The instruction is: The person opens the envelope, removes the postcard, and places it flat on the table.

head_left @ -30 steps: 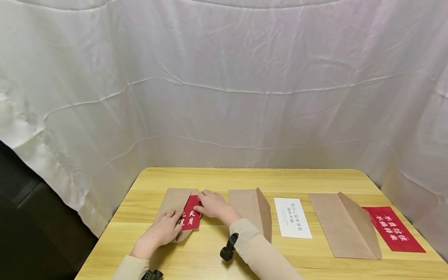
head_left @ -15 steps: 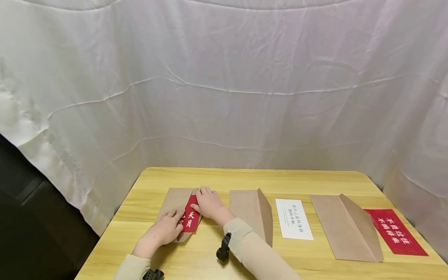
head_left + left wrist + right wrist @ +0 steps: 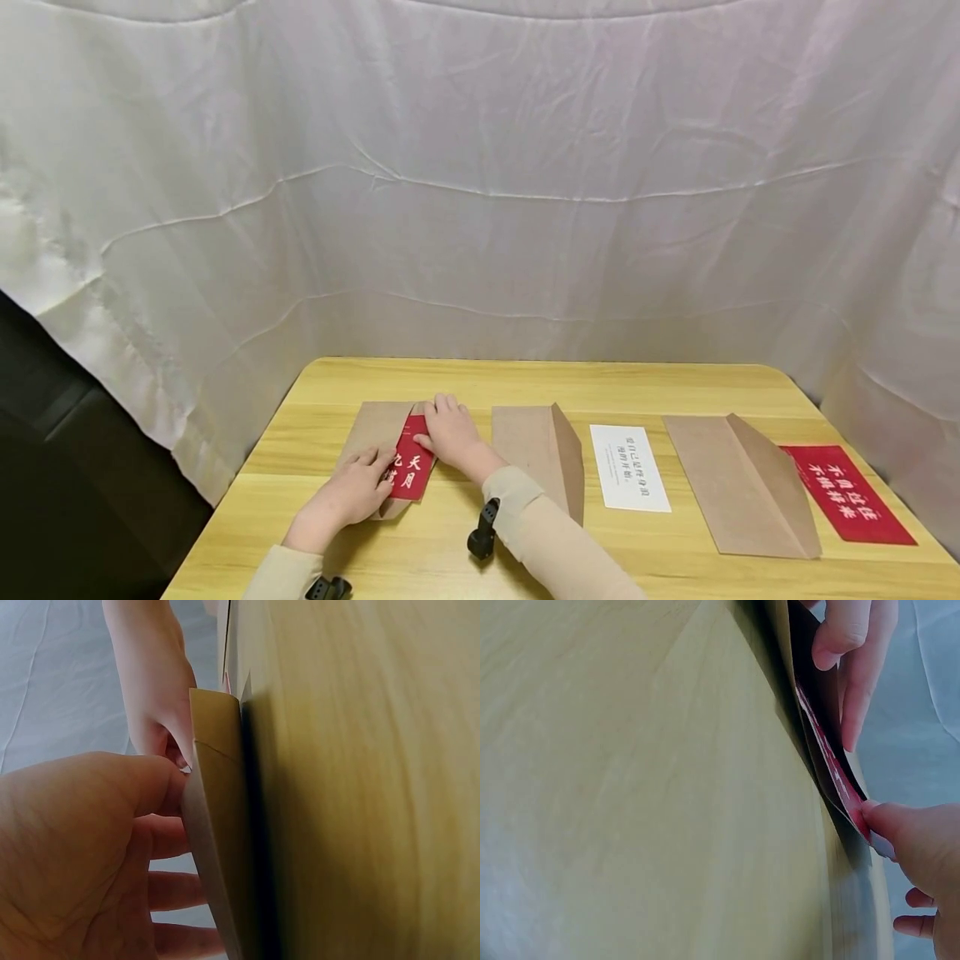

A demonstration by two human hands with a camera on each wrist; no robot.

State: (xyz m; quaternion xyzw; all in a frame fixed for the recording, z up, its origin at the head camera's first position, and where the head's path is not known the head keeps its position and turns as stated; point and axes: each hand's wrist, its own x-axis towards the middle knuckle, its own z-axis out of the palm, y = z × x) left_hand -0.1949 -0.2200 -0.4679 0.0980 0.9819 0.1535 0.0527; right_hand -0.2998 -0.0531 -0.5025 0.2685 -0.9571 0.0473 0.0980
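Observation:
At the table's left lies a brown envelope (image 3: 372, 427). A red card (image 3: 412, 467) with white Chinese characters sits partly inside its mouth. My left hand (image 3: 356, 489) rests on the envelope's near part, its fingers spread over the paper in the left wrist view. In the right wrist view, the left thumb is at the envelope's mouth. With thumb and fingers, my right hand (image 3: 452, 433) pinches the red card (image 3: 853, 801) by its right side, near the far corner. The card's left part is hidden by the envelope and the left fingers.
A second brown envelope (image 3: 522, 442) lies right of the hands, partly under the right forearm. Farther right are a white card (image 3: 630, 468), a third envelope (image 3: 731, 487) with its flap out, and another red card (image 3: 851, 496). Pale curtains (image 3: 480, 250) surround the wooden table (image 3: 570, 383).
The red card tilts edge-up, then lies flatter and slightly turned, its near edge lower in the view. My right hand moves a little toward the table's far side. The left hand stays nearly still.

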